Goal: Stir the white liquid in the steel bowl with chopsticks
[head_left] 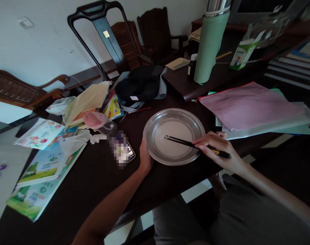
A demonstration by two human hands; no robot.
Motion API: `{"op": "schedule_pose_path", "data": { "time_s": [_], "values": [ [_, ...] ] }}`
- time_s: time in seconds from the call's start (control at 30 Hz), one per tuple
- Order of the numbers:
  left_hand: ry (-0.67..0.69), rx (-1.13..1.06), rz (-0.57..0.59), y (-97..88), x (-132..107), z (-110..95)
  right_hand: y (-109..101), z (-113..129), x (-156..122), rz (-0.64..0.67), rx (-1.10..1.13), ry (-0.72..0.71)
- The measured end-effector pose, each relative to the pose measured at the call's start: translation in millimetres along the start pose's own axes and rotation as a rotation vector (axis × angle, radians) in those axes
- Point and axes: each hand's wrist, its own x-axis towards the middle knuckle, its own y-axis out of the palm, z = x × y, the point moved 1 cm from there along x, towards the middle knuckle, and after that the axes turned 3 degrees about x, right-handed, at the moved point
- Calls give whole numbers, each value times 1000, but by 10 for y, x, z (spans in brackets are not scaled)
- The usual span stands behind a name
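Note:
A round metal bowl (189,118) stands on the dark table in front of me, with a whitish, cloudy liquid (171,128) in it. My left hand (146,157) holds the bowl by its left side, the fingers mostly hidden behind and under the rim. In my right hand (216,146) is a pair of dark chopsticks (181,141), gripped near their thick ends. They slant to the left over the bowl, close together, and their light tips are at the liquid's surface near the middle.
Left of the bowl lies a phone (121,149), partly blurred out, beside books (42,166) and packets. A black bag (141,83) sits behind. To the right are a pink zip folder (249,105), a green thermos (211,44) and a small box (243,54).

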Motion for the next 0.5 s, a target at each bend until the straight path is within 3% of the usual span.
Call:
{"op": "schedule_pose_path", "data": {
  "time_s": [0.13,0.27,0.4,0.5],
  "values": [
    [10,-5,22,-22,7,32,27,-71,-8,-32,-92,26],
    [7,-17,17,-23,3,48,-94,-40,-32,-175,-154,21],
    [-34,-41,6,6,-4,29,-245,22,-98,-267,-94,33],
    [-62,-52,7,21,-5,9,-307,47,-151,-265,8,33]
  ]
}}
